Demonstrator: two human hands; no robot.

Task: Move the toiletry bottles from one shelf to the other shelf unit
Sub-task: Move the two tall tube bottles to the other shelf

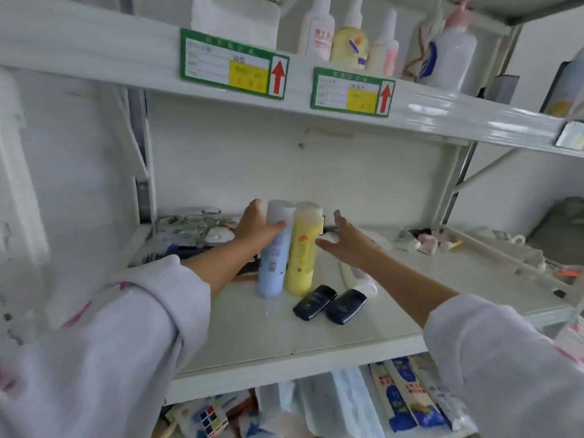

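A pale blue bottle and a yellow bottle stand upright side by side on the middle white shelf. My left hand wraps around the upper part of the blue bottle. Just right of the yellow bottle hovers my right hand, fingers spread, holding nothing and not clearly touching it. Two small dark flat containers lie in front of the bottles. A white tube lies under my right forearm.
Glass jars and clutter sit at the shelf's back left, small items at the back right. The upper shelf holds several bottles and green labels. Packaged goods fill the shelf below.
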